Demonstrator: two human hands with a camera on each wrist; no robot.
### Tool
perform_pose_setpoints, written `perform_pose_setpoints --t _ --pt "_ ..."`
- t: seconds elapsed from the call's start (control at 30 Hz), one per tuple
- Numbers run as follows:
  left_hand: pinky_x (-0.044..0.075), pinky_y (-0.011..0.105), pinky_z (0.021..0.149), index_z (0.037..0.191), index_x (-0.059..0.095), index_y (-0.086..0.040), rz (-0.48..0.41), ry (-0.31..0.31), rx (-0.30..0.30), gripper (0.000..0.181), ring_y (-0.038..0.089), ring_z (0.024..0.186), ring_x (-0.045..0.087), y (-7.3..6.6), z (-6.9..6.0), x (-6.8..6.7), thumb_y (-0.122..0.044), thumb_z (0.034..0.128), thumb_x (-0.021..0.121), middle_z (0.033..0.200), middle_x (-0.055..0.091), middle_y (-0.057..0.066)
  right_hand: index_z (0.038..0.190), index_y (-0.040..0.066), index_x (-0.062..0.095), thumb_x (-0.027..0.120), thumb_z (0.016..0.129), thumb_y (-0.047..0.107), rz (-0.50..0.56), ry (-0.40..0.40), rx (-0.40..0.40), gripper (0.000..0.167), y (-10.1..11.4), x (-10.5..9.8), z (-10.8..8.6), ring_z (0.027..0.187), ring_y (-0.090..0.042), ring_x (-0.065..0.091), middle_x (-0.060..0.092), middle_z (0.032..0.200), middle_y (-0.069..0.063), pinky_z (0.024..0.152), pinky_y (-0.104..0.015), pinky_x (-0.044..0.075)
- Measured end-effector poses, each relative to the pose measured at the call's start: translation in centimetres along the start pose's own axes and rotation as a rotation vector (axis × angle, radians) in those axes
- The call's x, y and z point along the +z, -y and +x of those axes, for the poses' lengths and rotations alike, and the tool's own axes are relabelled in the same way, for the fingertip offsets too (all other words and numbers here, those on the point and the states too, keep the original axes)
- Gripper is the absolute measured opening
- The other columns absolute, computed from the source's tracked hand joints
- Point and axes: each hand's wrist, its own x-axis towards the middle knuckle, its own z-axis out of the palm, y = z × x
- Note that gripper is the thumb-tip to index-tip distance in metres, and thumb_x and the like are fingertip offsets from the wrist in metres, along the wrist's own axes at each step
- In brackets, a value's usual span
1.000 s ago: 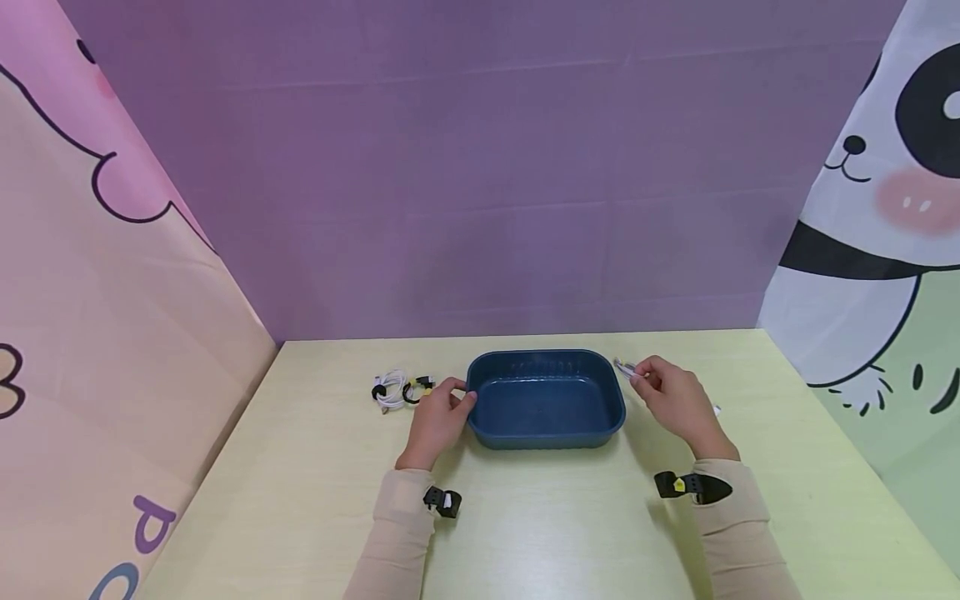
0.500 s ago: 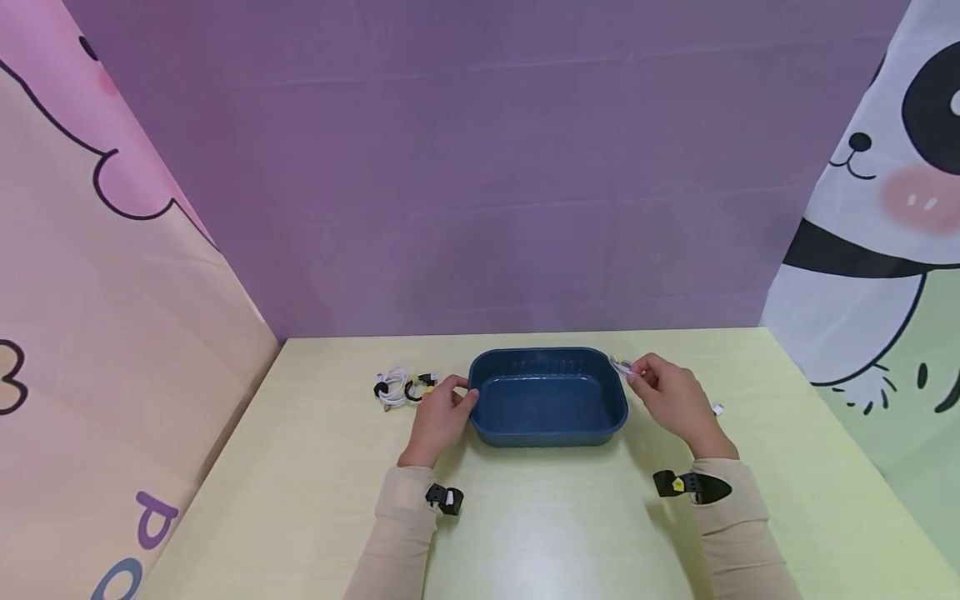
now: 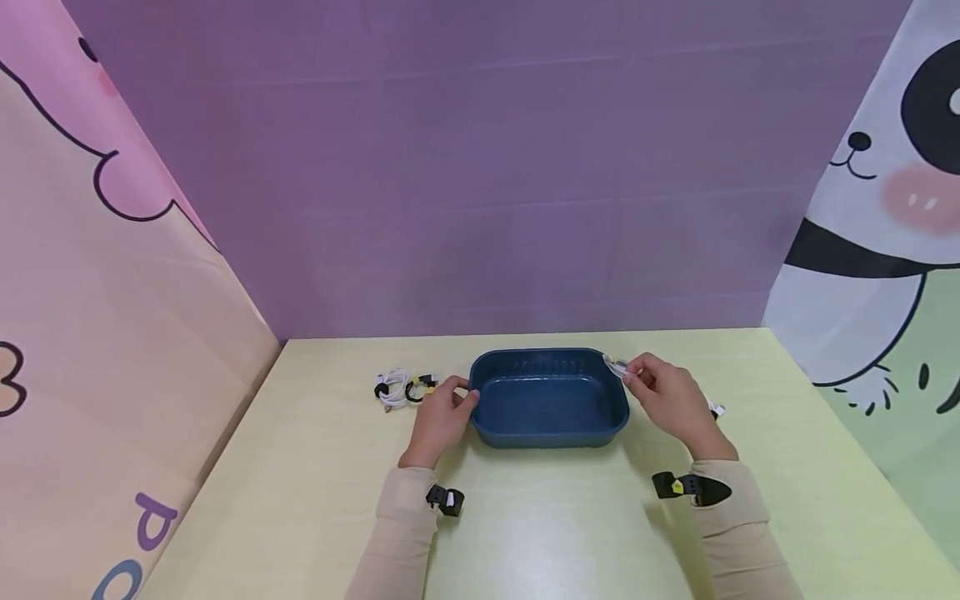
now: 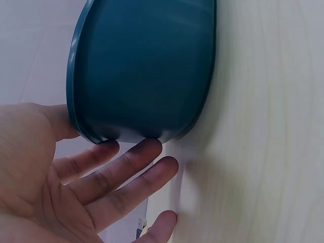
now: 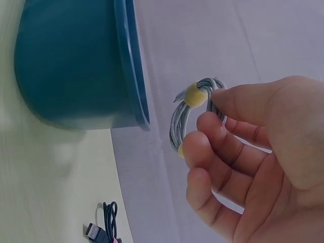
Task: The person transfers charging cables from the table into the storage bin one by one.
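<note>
A dark blue plastic basin (image 3: 549, 438) stands on the table with nothing visible in it. At its left end my left hand (image 3: 438, 423) holds the rim, thumb at the edge and fingertips against the outer wall (image 4: 136, 76). Between thumb and fingers my right hand (image 3: 671, 404) pinches a coiled grey-white cable (image 5: 177, 124) bound with a yellow tie (image 5: 194, 95). That coil is raised beside the basin's back right corner, and in the head view its far end overlaps the rim.
Left of the left hand lie a white coiled cable (image 3: 393, 388) and a black cable (image 3: 425, 382) with yellow on it. Behind the right wrist, partly hidden, is a white plug (image 3: 717, 410). The right wrist view shows a black USB cable (image 5: 109, 223) on the table.
My right hand has shifted slightly left, bringing the coiled cable from beside the basin to its rim. The left hand stays at the basin's left end.
</note>
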Motion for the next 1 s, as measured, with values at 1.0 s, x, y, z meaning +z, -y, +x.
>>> perform_pose_setpoints --t 1.0 --pt "0.046 0.030 0.065 0.125 0.066 -0.008 -0.002 0.011 0.003 0.031 0.018 0.071 0.060 0.1 0.3 0.1 -0.027 0.1017 0.063 0.087 0.071 0.008 0.101 0.011 0.064 0.066 0.099 0.015 -0.022 0.087 -0.104 0.005 1.0 1.5 0.0 0.063 -0.014 0.048 0.057 0.072 0.003 0.062 -0.029 0.041"
